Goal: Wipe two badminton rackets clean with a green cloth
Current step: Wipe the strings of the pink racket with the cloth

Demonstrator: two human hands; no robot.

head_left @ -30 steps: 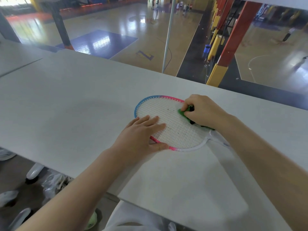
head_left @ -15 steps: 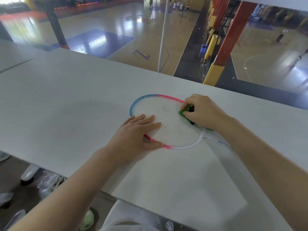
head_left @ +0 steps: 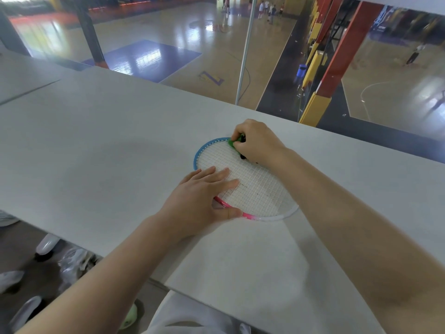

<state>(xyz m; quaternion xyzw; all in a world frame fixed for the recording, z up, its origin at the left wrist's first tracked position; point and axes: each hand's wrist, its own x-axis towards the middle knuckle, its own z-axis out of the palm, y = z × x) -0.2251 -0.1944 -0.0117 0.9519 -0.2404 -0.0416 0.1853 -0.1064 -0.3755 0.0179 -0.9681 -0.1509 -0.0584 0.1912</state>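
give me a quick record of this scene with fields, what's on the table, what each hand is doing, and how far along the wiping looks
surface: white table
racket: one racket lying flat, frame blue, pink and white; handle hidden under the right forearm
cloth: green cloth bunched at the far rim of the racket head
left hand: left hand flat on the strings, thumb at the pink rim, holding the racket down
right hand: right hand grips the cloth against the frame
dirt: dark specks remain on the strings
second racket: not in view
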